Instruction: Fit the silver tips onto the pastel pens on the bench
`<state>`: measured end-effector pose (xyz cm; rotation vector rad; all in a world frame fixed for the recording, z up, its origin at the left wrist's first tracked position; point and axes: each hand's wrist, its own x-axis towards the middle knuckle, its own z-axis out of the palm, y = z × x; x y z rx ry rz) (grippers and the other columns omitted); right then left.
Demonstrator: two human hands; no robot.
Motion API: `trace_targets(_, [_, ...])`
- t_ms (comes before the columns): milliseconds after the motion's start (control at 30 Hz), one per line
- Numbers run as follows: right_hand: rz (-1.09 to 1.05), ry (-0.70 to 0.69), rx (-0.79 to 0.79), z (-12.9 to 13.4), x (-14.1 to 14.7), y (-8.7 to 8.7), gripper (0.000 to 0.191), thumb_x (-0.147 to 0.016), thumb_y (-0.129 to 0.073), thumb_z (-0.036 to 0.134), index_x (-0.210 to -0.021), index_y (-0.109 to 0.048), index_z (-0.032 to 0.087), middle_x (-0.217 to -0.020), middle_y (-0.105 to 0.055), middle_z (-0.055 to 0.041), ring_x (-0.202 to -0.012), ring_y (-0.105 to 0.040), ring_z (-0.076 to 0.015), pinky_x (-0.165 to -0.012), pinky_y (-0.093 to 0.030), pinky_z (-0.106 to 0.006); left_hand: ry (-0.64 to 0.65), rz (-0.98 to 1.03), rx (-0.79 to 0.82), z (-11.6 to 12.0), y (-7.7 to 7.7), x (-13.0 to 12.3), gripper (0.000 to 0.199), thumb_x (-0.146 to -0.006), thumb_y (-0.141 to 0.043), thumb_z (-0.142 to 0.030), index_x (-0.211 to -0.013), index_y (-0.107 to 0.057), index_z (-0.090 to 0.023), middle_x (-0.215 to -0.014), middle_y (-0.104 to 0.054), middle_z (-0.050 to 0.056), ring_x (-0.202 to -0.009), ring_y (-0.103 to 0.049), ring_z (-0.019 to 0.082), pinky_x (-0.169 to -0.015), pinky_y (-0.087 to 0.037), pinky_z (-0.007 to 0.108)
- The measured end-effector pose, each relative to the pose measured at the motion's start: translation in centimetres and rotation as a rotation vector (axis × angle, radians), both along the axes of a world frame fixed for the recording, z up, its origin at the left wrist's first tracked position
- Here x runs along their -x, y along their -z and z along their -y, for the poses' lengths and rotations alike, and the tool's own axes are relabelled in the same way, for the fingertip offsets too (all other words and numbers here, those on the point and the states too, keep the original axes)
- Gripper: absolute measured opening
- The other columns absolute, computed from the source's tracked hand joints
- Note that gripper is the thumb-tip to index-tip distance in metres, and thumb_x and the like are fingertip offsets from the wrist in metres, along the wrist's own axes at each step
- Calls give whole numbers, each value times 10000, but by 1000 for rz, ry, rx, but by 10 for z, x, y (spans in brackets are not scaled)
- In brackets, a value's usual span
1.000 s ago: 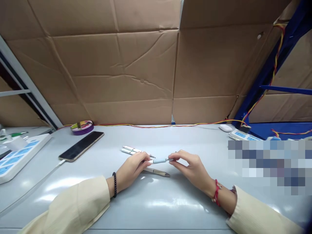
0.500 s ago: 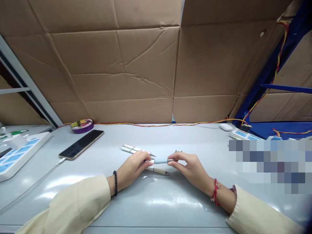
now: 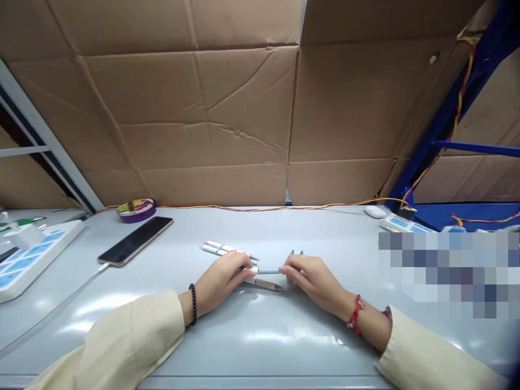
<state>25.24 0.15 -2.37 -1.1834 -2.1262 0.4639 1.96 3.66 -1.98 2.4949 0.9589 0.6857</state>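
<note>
A pen (image 3: 268,270) with a white barrel and a light blue grip lies level between my two hands. My left hand (image 3: 223,279) is closed around its white end. The fingertips of my right hand (image 3: 311,276) pinch the far end of the blue grip, and they hide the pen's tip. Just beneath, a pen with a beige grip (image 3: 266,284) rests on the table, its metal tip facing right. White pens (image 3: 214,249) lie behind my left hand, partly covered by it. Small grey pointed pieces (image 3: 301,253) show just behind my right fingers.
On the grey table (image 3: 252,352), a charging phone (image 3: 137,241) and a purple round tape roll (image 3: 137,211) lie at left, near a power strip (image 3: 36,257). A white mouse-like object (image 3: 374,212) and another power strip (image 3: 406,223) stand at right. Cardboard (image 3: 203,108) closes the back.
My right fingers have shifted on the pen's tip end and now cover the metal tip that showed before. The grey pieces behind them show more. My left hand stays nearly still.
</note>
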Motion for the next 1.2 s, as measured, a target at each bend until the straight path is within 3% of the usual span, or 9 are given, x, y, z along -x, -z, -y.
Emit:
trace_targets(67, [25,-15,6,0,0,0,327,-924,-372,305,-680,-560,198,-576,-578,18,-565,-518,-125,-583,-399,-238,0,-2,0,0,0,0,176,-915,-418,-308,-799,-500,-204,-788,-557,2,-771,-511,177,-701,-397,275])
trace_targets(200, [22,-1,-30,-1,1,0,176,-896,-437,337,-869,-548,203,-726,-590,0,-660,-519,-136,-616,-406,-243,-26,14,6,-1,0,0,178,-926,-393,-299,-814,-494,-203,-803,-564,5,-813,-518,187,-709,-398,287])
trace_targets(333, [128,-34,-78,-1,2,2,393,-939,-302,345,-615,-465,193,-575,-470,14,-573,-438,-129,-565,-362,-242,-7,20,-37,0,1,1,151,-909,-436,-294,-809,-507,-207,-790,-554,-4,-807,-516,180,-700,-403,273])
trace_targets(467, [135,-60,-32,0,5,5,458,-942,-269,364,-550,-431,193,-514,-417,28,-486,-379,-113,-512,-328,-240,19,-5,-98,0,3,2,120,-884,-491,-303,-817,-514,-207,-804,-556,3,-833,-512,193,-726,-407,290])
trace_targets(633, [16,27,57,-1,5,8,532,-944,-248,390,-488,-440,195,-435,-386,36,-427,-361,-108,-465,-312,-240,50,-38,-123,0,1,0,119,-886,-485,-316,-839,-517,-212,-832,-563,15,-823,-509,194,-727,-410,300])
trace_targets(767, [-152,153,-17,-6,-9,2,477,-950,-178,406,-745,-556,200,-508,-471,27,-487,-460,-127,-530,-379,-251,34,-59,-121,-3,-3,2,153,-899,-452,-321,-852,-543,-206,-882,-594,32,-844,-511,204,-747,-404,317])
trace_targets(867, [-212,288,-100,-13,-23,-2,374,-942,-226,396,-915,-542,197,-626,-531,6,-568,-509,-142,-569,-408,-266,17,-106,-106,-9,-3,6,191,-921,-405,-310,-939,-570,-215,-954,-610,37,-857,-507,205,-790,-394,338])
trace_targets(1033, [27,259,-83,-27,-32,8,243,-876,-442,342,-1031,-570,206,-899,-599,-53,-858,-526,-205,-725,-447,-341,50,-148,-121,-19,-1,12,268,-937,-360,-308,-941,-615,-223,-979,-601,32,-916,-497,202,-826,-388,321])
trace_targets(1200, [198,183,-99,-33,-31,17,165,-857,-486,254,-886,-641,206,-868,-616,-53,-842,-494,-219,-756,-432,-386,-77,-146,-198,-34,-6,22,307,-945,-314,-298,-991,-605,-212,-1005,-578,33,-942,-487,212,-845,-377,323])
